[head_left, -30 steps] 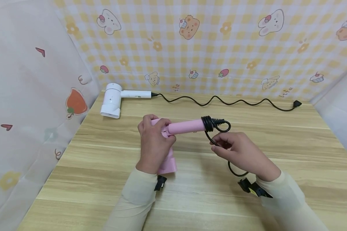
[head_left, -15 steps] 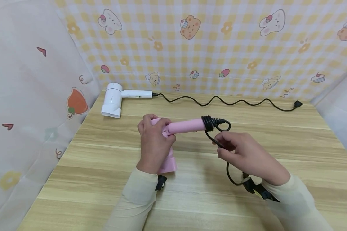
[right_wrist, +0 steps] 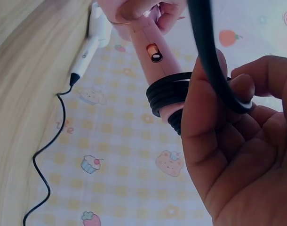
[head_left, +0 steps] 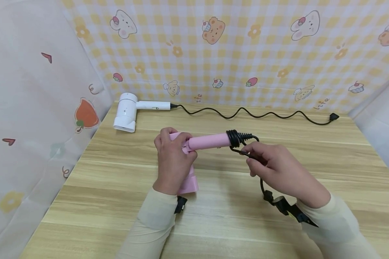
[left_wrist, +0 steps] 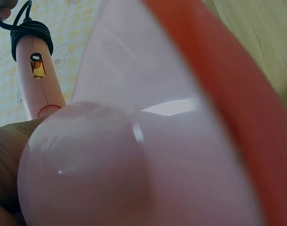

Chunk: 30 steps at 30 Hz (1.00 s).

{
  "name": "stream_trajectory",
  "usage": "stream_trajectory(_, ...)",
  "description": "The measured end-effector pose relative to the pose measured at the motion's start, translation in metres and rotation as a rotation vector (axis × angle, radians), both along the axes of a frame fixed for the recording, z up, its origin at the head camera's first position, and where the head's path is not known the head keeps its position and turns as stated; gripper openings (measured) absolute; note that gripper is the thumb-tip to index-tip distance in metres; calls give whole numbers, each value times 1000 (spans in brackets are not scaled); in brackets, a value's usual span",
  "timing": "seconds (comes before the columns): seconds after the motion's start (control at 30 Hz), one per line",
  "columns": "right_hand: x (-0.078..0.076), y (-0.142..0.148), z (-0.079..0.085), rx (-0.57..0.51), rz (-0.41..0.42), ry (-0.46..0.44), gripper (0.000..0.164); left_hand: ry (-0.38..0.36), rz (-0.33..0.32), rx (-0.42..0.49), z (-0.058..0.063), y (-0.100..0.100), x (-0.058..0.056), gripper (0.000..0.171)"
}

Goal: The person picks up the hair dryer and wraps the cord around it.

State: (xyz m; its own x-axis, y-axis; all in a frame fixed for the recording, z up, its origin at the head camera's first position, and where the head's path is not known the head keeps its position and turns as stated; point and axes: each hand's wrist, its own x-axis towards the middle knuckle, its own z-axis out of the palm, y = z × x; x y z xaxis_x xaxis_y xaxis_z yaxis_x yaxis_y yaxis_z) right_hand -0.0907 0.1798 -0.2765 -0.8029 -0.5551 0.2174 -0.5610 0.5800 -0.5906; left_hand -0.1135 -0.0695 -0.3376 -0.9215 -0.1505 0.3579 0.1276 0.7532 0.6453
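Observation:
My left hand (head_left: 173,160) grips the head of a pink hair dryer (head_left: 209,141), whose handle points right above the wooden table. Several turns of its black cord (head_left: 234,138) are wrapped round the handle's end. My right hand (head_left: 280,171) pinches the loose part of that cord just right of the coil. Below these fingers the cord hangs to a dark plug-like end (head_left: 268,196) beside the wrist camera. In the right wrist view, thumb and fingers (right_wrist: 200,113) hold the bent cord (right_wrist: 207,47). The dryer's smooth pink body (left_wrist: 87,165) fills much of the left wrist view.
A white hair dryer (head_left: 125,112) lies at the table's back left. Its black cord (head_left: 227,117) runs in waves along the back edge to a plug (head_left: 333,116) at the right. A yellow checked cloth (head_left: 233,61) hangs behind the wooden table (head_left: 100,208).
My right hand has shifted right and then slightly up towards the handle's end, drawing the cord with it. The cord's hanging end has come into sight. My left hand and the pink dryer stay put.

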Motion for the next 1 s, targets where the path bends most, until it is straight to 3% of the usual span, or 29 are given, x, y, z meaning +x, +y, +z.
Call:
stream_trajectory(0.17, -1, -1, 4, -2, 0, 37, 22, 4, 1, 1, 1, 0, 1, 36)
stream_trajectory(0.43, -4, -3, 4, -53, 22, 173, 28, 8, 6, -20, 2, 1, 0, 37)
stream_trajectory(0.73, -7, -4, 6, -9, -62, 247, 19, 2, 3, -58, 0, 5, 1, 37)
stream_trajectory(1.0, -15, -5, 11, -7, -95, 292, 16, 53, -45, -75, -2, 6, 0, 36)
